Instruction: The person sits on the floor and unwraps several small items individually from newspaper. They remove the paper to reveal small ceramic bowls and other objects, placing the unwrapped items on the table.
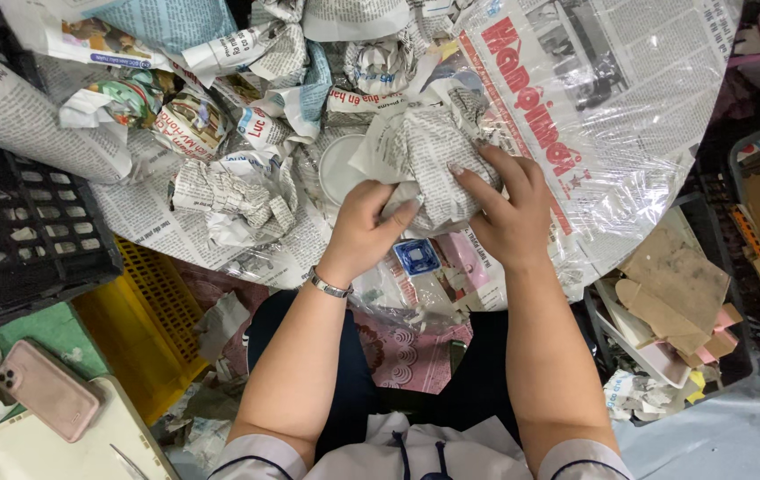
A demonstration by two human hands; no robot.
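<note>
A bundle wrapped in crumpled newspaper (429, 160) sits near the front edge of a round table (655, 191) covered in clear plastic over spread newsprint, and both hands are on it. The left hand (364, 224) curls around the bundle's lower left side, fingers bent and thumb pressed into the paper, a silver bracelet (330, 286) at the wrist. The right hand (509, 212) lies over the right side, fingers spread and partly bent, pushing the paper down. Just left of the bundle is a white round lid (341, 169), and further left lie more wrapped paper bundles (229, 191). Below the table a yellow crate (144, 324) and a black crate (20, 236) stand on the left, a pink phone (47, 389) rests on a cream tray, and a box of cardboard scraps (677, 298) stands on the right
</note>
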